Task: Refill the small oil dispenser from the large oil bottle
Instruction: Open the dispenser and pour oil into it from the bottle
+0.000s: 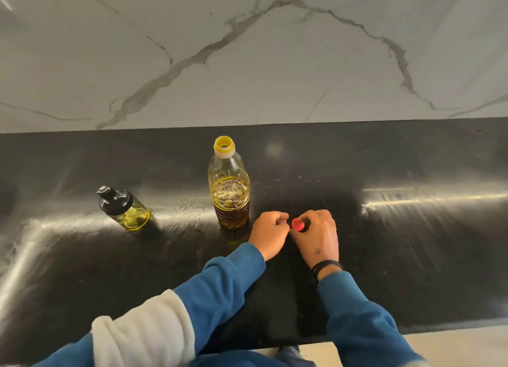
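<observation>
The large clear oil bottle (230, 185) stands upright mid-counter, about half full of yellow oil, its yellow neck uncapped. The small oil dispenser (124, 209), glass with a black pour-spout lid on, stands to its left with a little oil in it. Just right of the large bottle's base, my right hand (316, 236) pinches a small red cap (297, 225) low over the counter. My left hand (270, 233) sits beside it with fingers curled, its fingertips near the cap; I cannot tell if it touches it.
A glossy black countertop (412, 243) runs left to right, backed by a white marble wall (247, 50). The counter's front edge (439, 325) shows at lower right, with pale floor below.
</observation>
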{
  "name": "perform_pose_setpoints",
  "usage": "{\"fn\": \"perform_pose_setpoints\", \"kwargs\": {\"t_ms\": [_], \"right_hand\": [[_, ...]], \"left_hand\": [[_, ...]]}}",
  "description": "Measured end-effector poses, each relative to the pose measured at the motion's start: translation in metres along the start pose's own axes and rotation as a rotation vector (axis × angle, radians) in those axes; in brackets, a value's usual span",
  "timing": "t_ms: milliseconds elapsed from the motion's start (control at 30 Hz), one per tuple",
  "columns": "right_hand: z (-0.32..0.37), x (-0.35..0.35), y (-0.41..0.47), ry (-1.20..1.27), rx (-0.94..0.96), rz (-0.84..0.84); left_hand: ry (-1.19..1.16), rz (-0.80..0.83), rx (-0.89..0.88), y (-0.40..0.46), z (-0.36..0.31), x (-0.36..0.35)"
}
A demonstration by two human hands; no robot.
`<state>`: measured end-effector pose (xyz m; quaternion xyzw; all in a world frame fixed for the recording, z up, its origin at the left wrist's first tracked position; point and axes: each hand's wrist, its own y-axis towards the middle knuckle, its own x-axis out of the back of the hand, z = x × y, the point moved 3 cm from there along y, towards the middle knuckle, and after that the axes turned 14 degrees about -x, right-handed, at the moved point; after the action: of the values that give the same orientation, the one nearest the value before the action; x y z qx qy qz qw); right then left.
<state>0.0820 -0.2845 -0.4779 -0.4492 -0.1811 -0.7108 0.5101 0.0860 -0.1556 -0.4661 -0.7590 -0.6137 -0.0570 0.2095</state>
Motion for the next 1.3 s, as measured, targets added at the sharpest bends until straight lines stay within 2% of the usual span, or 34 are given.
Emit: {"fn": "perform_pose_setpoints", "kwargs": {"t_ms": [233, 367, 567, 700, 800, 933, 1033, 1100, 1300], "right_hand": [[0.069, 0.025, -0.036, 0.071, 0.102, -0.014], [0.104, 0.037, -0.056, -0.025, 0.140, 0.109], [0.142, 0.032, -0.088, -0.129, 0.276, 0.288], [0.184, 0.008, -0.107, -0.060, 0.460, 0.327], [0.218, -0.021, -0.112, -0.096, 0.592, 0.350], [0.263, -0.056, -0.116, -0.137, 0.688, 0.358], [0.294, -0.077, -0.122, -0.109, 0.755, 0.333], [0.310, -0.088, -0.122, -0.097, 0.779, 0.319], [0.343, -0.111, -0.123, -0.222, 0.817, 0.303]], "left_hand": [[-0.102, -0.096, -0.126, -0.025, -0.028, 0.043], [-0.197, -0.124, -0.210, -0.058, -0.040, 0.081], [-0.301, -0.210, -0.232, -0.104, -0.021, 0.129], [-0.376, -0.478, -0.232, -0.115, 0.011, 0.171], [-0.379, -0.721, -0.230, -0.117, 0.041, 0.197], [-0.299, -1.031, -0.159, -0.120, 0.074, 0.224], [-0.277, -1.194, -0.128, -0.118, 0.084, 0.246], [-0.212, -1.212, -0.147, -0.111, 0.087, 0.258], [-0.005, -1.103, -0.175, -0.083, 0.102, 0.270]]}}
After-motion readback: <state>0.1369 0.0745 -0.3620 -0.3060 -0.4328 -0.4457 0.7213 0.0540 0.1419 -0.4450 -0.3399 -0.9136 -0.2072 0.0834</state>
